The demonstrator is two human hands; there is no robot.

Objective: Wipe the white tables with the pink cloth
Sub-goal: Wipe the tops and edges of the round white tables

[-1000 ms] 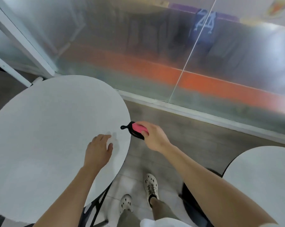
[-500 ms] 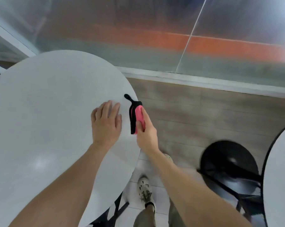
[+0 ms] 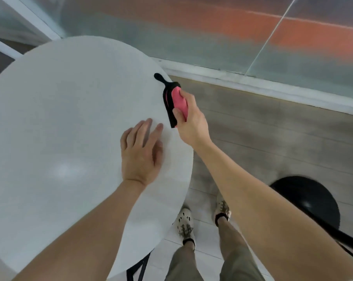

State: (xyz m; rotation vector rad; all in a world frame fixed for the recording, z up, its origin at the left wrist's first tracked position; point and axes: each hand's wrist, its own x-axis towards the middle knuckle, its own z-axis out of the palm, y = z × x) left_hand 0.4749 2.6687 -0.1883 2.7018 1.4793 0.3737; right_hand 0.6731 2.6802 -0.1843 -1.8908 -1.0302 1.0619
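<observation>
A round white table (image 3: 66, 122) fills the left of the head view. My right hand (image 3: 189, 120) grips a folded pink cloth (image 3: 179, 102) with black edging and a black loop, held at the table's right rim. My left hand (image 3: 141, 153) lies flat on the tabletop just left of it, fingers straight and spread, a short gap from the cloth.
A glass wall with an orange stripe (image 3: 252, 27) runs behind the table, with a white sill (image 3: 273, 86) at its foot. A black round stool (image 3: 305, 201) stands on the wooden floor at the right. My feet (image 3: 184, 222) are beside the table's edge.
My right hand has carried the cloth from off the table's side onto its right rim. My left hand has stayed flat on the tabletop. The view has swung left, losing the second table.
</observation>
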